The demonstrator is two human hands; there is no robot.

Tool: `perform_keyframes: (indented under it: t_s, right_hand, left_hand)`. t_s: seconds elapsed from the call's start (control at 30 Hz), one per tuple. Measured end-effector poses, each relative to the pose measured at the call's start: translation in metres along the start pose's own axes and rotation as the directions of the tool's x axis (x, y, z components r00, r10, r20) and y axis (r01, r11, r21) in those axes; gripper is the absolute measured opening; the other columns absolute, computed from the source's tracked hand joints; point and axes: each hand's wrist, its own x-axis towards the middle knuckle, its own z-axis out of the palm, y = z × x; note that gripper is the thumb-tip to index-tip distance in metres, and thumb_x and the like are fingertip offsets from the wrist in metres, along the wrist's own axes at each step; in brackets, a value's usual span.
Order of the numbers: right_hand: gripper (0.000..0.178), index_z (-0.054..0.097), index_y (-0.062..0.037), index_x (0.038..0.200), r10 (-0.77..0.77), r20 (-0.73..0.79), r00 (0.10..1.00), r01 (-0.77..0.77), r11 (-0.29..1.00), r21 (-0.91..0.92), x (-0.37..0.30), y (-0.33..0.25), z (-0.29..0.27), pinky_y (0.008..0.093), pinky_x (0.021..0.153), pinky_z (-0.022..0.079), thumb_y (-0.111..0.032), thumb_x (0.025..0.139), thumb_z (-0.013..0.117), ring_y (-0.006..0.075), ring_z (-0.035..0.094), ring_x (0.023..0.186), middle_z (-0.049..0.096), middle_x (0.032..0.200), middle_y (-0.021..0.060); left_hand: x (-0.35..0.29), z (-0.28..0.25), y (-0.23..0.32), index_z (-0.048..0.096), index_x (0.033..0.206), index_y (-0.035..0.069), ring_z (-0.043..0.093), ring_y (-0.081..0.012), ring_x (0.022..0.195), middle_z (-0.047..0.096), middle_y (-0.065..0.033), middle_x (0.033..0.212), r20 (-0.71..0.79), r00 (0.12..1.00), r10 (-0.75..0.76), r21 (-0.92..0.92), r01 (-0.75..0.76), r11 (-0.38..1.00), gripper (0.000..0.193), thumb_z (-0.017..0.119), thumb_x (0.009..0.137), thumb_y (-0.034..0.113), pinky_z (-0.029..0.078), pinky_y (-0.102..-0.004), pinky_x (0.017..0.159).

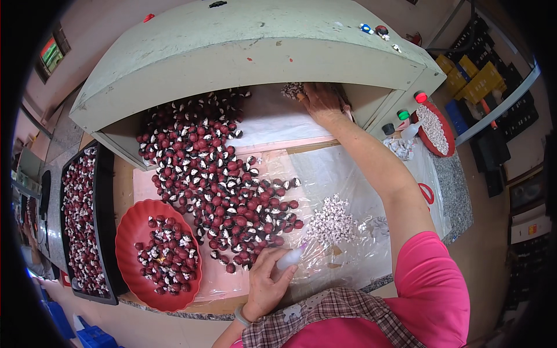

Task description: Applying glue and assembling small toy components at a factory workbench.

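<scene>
Near the table's front edge, my left hand (268, 284) is closed around a small translucent white squeeze bottle (288, 259) with a purplish tip. The tip points toward a heap of small white pieces (333, 221) on clear plastic sheeting. My right arm stretches forward under the box's upper edge. There my right hand (323, 105) is at another pile of small pale pieces (293, 90); its fingers are partly hidden, so their grip is unclear. A broad spread of dark red and black balls with white tips (226, 191) lies left of both hands.
A red scalloped bowl (125, 255) holds similar balls, beside a black tray (110, 232) full of them. The pale green open-fronted box (255, 43) spans the back. At right stand a red bowl (445, 130) of white pieces, capped bottles (403, 116) and red-handled scissors (427, 194).
</scene>
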Motion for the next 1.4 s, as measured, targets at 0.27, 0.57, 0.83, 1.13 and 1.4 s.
perform_keyframes:
  t_s: [0.27, 0.57, 0.83, 1.13, 1.4]
  right_hand:
    - [0.037, 0.056, -0.0127, 0.12, -0.024, 0.232, 0.972, 0.036, 0.998, -0.05, 0.014, 0.002, -0.026, 0.0501, 0.084, 0.051, -0.039, 0.097, 0.044, 0.0358, 0.065, 0.099, 0.067, 0.103, 0.0186]
    - [0.032, 0.064, -0.0125, 0.115, 0.093, -0.319, 0.943, -0.005, 0.964, 0.267, 0.014, 0.034, -0.004, 0.0437, 0.082, 0.052, -0.035, 0.094, 0.055, 0.0384, 0.063, 0.096, 0.068, 0.106, 0.0151]
    - [0.019, 0.061, -0.0009, 0.092, 0.157, 0.311, 0.937, -0.341, 0.599, 0.725, -0.105, -0.033, -0.151, 0.0261, 0.056, 0.043, -0.018, 0.097, 0.055, 0.0083, 0.052, 0.063, 0.057, 0.072, 0.0013]
    - [0.01, 0.058, -0.0031, 0.093, -0.087, 0.202, 0.976, -0.086, 0.695, 0.714, -0.218, -0.064, -0.188, 0.0364, 0.069, 0.05, -0.012, 0.089, 0.062, 0.0313, 0.063, 0.077, 0.061, 0.087, 0.0129]
    - [0.006, 0.057, 0.0001, 0.093, 0.008, 0.38, 0.925, -0.373, 0.208, 0.904, -0.23, -0.059, -0.195, 0.0326, 0.093, 0.046, -0.003, 0.09, 0.053, 0.0196, 0.061, 0.099, 0.058, 0.11, 0.0111]
  left_hand:
    - [-0.001, 0.001, 0.001, 0.064, 0.11, 0.0, 0.063, -0.0264, 0.091, 0.062, -0.0139, 0.107, -0.008, 0.999, -0.034, -0.041, 0.034, 0.999, 0.031, 0.073, 0.081, 0.007, 0.05, -0.0313, 0.075]
    - [-0.003, 0.003, 0.0, 0.064, 0.109, 0.0, 0.063, -0.0268, 0.092, 0.062, -0.0137, 0.106, 0.007, 0.999, -0.048, -0.047, 0.048, 0.998, 0.031, 0.073, 0.081, 0.006, 0.05, -0.0313, 0.078]
    - [-0.002, 0.004, -0.005, 0.062, 0.109, 0.0, 0.06, -0.0218, 0.088, 0.06, -0.0118, 0.103, -0.037, 0.998, -0.042, -0.052, 0.04, 0.998, 0.032, 0.072, 0.079, 0.002, 0.048, -0.0279, 0.071]
    - [-0.006, 0.011, -0.011, 0.062, 0.11, -0.001, 0.061, -0.0239, 0.094, 0.061, -0.0132, 0.106, -0.049, 0.998, -0.024, -0.037, 0.022, 0.999, 0.033, 0.073, 0.079, 0.004, 0.049, -0.0309, 0.081]
    - [-0.008, 0.013, -0.011, 0.063, 0.111, 0.0, 0.061, -0.0223, 0.093, 0.061, -0.0124, 0.107, -0.063, 0.997, -0.049, -0.062, 0.045, 0.997, 0.033, 0.073, 0.08, 0.005, 0.05, -0.0297, 0.08]
